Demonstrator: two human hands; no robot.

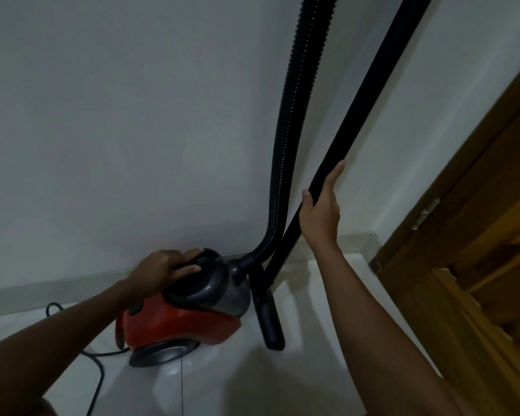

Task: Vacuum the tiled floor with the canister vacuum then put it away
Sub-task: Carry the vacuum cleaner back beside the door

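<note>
Both hands on vacuum: left hand [159,270] atop canister [186,310], right hand [321,211] round wand [370,85].

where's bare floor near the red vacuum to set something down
Bare tiled floor lies between the floor nozzle and the wooden door, and in front of the canister. It is crowded left of the canister, where the power cord trails.
</note>
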